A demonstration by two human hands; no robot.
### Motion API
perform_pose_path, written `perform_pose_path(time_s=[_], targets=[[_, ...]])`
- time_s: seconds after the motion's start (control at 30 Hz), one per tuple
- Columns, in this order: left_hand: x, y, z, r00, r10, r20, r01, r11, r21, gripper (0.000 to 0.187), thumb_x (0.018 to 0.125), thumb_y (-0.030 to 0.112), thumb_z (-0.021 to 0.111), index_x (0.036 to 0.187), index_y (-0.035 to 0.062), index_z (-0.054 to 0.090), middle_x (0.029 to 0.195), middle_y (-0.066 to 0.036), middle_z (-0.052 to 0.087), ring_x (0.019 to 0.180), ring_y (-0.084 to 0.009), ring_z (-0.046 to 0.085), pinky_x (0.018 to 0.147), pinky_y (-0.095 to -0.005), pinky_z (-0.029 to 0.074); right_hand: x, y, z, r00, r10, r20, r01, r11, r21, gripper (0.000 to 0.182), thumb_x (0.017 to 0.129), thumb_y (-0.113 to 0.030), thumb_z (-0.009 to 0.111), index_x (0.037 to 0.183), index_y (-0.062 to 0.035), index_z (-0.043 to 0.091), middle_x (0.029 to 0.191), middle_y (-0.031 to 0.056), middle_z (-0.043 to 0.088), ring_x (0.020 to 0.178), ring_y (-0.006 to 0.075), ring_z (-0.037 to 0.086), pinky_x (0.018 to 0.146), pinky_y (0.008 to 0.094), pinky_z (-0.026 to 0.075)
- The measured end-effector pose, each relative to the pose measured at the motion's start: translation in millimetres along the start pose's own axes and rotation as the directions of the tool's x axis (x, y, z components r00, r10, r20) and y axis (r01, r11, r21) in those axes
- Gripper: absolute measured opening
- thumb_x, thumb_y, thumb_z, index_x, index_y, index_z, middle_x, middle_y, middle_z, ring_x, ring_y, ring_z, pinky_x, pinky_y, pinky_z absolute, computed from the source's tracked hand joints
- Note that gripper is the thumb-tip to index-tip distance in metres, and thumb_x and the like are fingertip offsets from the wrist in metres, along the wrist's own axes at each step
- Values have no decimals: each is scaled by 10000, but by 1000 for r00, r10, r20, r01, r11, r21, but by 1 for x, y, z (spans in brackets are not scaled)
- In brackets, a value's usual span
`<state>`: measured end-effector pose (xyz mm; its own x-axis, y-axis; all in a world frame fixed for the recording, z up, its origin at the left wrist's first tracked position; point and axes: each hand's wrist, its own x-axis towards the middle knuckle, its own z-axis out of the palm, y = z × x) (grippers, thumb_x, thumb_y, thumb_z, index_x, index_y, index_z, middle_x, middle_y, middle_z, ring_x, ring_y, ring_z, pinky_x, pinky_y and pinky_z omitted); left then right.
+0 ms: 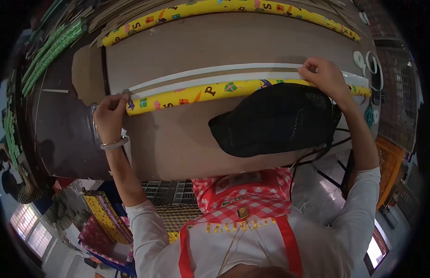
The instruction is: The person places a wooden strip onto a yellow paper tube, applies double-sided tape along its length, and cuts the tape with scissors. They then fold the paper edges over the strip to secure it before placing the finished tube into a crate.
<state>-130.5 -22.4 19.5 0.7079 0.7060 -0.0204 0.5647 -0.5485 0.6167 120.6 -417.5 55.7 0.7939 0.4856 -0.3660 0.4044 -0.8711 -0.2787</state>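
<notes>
A long yellow roll (192,96) printed with letters and coloured pictures lies across the table before me. Along its far side run white bands with a brown band between them. At the left end, my left hand (111,116) pinches the tip of the far white strip (215,68), close to the roll's end. My right hand (321,76) is closed in a pinch at the other end of that strip, its wrist crossing over the roll. A black mesh-like cover (275,123) lies nearest my right forearm and overlaps part of the roll's near edge.
Another yellow printed roll (233,6) lies along the table's (173,148) far side. Green patterned rolls (55,53) and brown strips are at the far left. White tape rolls (359,59) and teal-handled scissors (369,116) sit at the right edge. Dark cords trail off the near right edge.
</notes>
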Motion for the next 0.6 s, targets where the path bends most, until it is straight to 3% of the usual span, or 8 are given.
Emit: perform_pose_path(time_s=[0.1,0.3,0.37,0.4,0.53,0.6], targets=[[0,4,-3,1000,-6,14,5,999,44,218,744,192,688,837,-3,660,691,-62,652,621,-93,599,570,-228,465,-1,-5,-3,1000,22,9,-22,1000,-15,312,766,-381,587,798,-73,621,719,87,616,686,233,595,616,334,447],[7,3,-5,988,-68,135,76,995,-57,229,726,202,692,833,3,657,709,-67,656,623,-102,608,583,-233,476,-1,-10,-6,1000,9,-20,-12,989,-150,316,756,-384,607,744,-70,573,749,80,598,699,244,591,607,353,445],[5,4,-5,990,-50,132,64,993,-101,238,716,212,701,824,4,659,706,-71,655,617,-114,608,586,-249,480,-4,-5,-1,991,-93,-94,75,981,-179,283,751,-353,622,746,-76,562,766,75,582,709,246,584,614,362,438],[8,2,-6,990,-38,133,41,999,-18,248,697,221,718,803,5,659,702,-72,651,619,-124,611,591,-256,482,-4,-3,0,972,-168,-166,132,969,-209,254,745,-322,637,748,-83,552,783,71,565,719,248,577,620,371,430],[12,-7,-6,985,-70,155,89,989,-121,270,670,225,741,781,2,637,675,-57,628,610,-125,599,589,-256,483,2,2,2,933,-300,-200,237,928,-289,207,723,-259,658,775,-94,545,816,60,530,789,242,558,653,375,413],[11,-1,-6,991,-53,125,71,987,-145,288,654,214,743,809,2,626,698,-59,623,624,-128,592,603,-255,485,4,-4,-2,935,-326,-138,257,893,-368,205,705,-232,662,793,-93,539,839,55,520,852,237,537,674,368,401]])
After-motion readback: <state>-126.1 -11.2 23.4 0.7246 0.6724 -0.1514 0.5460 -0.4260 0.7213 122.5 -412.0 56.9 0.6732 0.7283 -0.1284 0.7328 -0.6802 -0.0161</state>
